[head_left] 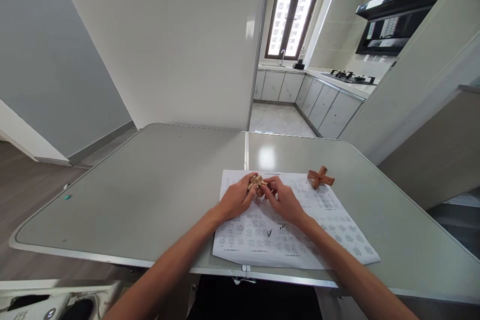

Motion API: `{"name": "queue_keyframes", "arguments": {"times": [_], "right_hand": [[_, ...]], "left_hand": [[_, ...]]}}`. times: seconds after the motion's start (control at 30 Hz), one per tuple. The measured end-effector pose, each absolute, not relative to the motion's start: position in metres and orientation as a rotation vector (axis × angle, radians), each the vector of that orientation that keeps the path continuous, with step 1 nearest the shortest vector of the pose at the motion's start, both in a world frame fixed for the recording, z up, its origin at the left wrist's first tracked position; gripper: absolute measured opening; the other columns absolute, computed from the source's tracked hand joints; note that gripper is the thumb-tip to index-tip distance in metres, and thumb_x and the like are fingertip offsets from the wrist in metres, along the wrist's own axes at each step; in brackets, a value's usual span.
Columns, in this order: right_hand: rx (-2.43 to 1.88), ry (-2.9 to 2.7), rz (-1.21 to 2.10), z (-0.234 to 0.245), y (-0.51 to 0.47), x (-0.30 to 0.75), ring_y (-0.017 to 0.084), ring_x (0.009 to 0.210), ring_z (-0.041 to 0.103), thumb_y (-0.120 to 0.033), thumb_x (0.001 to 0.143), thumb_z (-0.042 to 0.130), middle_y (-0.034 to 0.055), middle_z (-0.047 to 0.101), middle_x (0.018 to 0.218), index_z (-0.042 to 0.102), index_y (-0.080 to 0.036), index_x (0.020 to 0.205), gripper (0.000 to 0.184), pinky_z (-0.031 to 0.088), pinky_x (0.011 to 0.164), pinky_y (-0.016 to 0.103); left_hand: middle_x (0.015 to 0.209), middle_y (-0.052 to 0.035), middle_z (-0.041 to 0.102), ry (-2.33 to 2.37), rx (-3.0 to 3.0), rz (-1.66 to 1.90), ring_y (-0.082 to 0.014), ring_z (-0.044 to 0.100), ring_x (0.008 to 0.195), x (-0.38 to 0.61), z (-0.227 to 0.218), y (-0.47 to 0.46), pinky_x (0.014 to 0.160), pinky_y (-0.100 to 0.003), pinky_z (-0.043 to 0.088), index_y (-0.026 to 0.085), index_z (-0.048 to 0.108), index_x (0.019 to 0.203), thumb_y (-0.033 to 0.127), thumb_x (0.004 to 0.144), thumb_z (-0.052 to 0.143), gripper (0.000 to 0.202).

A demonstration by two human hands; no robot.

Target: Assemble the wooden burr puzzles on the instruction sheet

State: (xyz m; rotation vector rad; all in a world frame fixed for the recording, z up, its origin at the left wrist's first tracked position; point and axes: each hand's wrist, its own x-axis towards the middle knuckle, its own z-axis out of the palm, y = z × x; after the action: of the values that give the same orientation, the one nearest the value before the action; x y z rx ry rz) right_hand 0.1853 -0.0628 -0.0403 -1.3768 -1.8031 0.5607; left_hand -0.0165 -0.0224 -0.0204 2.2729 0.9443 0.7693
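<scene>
Between my two hands is a small wooden interlocking puzzle (258,180) made of light and darker wood pieces. My left hand (237,197) grips it from the left, with fingers curled round its side. From the right, my right hand (284,201) pinches it between thumb and fingers. Parts of the puzzle are hidden behind the fingertips. Under both hands lies a large printed sheet (262,255) with rows of small diagrams. A reddish-brown wooden cross-shaped puzzle (320,177) rests at the sheet's far right edge, apart from my hands.
The grey folding table (150,190) has a metal seam down its middle. A small teal bit (67,197) lies near its left edge. At lower left is a white appliance (56,305). Beyond the table, a doorway opens onto a kitchen with a gas stove (350,77).
</scene>
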Motion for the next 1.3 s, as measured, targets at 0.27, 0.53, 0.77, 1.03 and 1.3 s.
{"name": "queue_keyframes", "arguments": {"times": [0.27, 0.53, 0.77, 1.03, 1.3], "right_hand": [[-1.398, -1.851, 0.491, -0.039, -0.0625, 0.1852, 0.021, 0.055, 0.062, -0.05, 0.104, 0.043, 0.0024, 0.075, 0.08, 0.051, -0.026, 0.112, 0.027, 0.046, 0.061, 0.033], [-1.412, -1.907, 0.355, -0.0412, -0.0628, 0.1849, 0.023, 0.059, 0.066, -0.044, 0.105, 0.042, 0.0041, 0.076, 0.084, 0.049, -0.024, 0.115, 0.023, 0.045, 0.062, 0.033], [-1.394, -1.982, 0.251, -0.0444, -0.0614, 0.1871, 0.023, 0.062, 0.066, -0.042, 0.106, 0.04, 0.0054, 0.074, 0.083, 0.052, -0.024, 0.108, 0.021, 0.044, 0.062, 0.033], [-1.42, -1.937, 0.27, -0.0472, -0.0604, 0.1856, 0.023, 0.062, 0.066, -0.043, 0.107, 0.038, 0.0053, 0.074, 0.083, 0.054, -0.024, 0.109, 0.024, 0.043, 0.062, 0.032], [-1.374, -2.022, 0.22, -0.0478, -0.0609, 0.1867, 0.023, 0.069, 0.068, -0.04, 0.109, 0.035, 0.0067, 0.074, 0.086, 0.055, -0.024, 0.11, 0.026, 0.045, 0.065, 0.032]], "left_hand": [[0.097, -0.0058, 0.075, 0.969, 2.279, 0.797, -0.0235, 0.072, 0.079, -0.0151, -0.0251, -0.0211, 0.072, -0.033, 0.051, 0.021, 0.039, 0.146, 0.043, 0.109, 0.031, 0.044], [0.098, -0.0051, 0.075, 0.966, 2.327, 0.793, -0.0227, 0.072, 0.08, -0.0155, -0.0268, -0.0189, 0.073, -0.032, 0.051, 0.024, 0.043, 0.146, 0.042, 0.109, 0.033, 0.043], [0.095, -0.0048, 0.076, 0.967, 2.342, 0.811, -0.0232, 0.072, 0.081, -0.0151, -0.0287, -0.018, 0.076, -0.033, 0.053, 0.024, 0.044, 0.148, 0.04, 0.108, 0.036, 0.045], [0.099, -0.0061, 0.076, 0.957, 2.306, 0.797, -0.0233, 0.073, 0.085, -0.0151, -0.0294, -0.0189, 0.076, -0.033, 0.053, 0.023, 0.043, 0.149, 0.044, 0.109, 0.033, 0.046], [0.098, -0.0065, 0.077, 0.959, 2.347, 0.751, -0.0239, 0.073, 0.085, -0.0141, -0.0297, -0.0187, 0.078, -0.033, 0.053, 0.021, 0.046, 0.147, 0.043, 0.109, 0.033, 0.046]]}}
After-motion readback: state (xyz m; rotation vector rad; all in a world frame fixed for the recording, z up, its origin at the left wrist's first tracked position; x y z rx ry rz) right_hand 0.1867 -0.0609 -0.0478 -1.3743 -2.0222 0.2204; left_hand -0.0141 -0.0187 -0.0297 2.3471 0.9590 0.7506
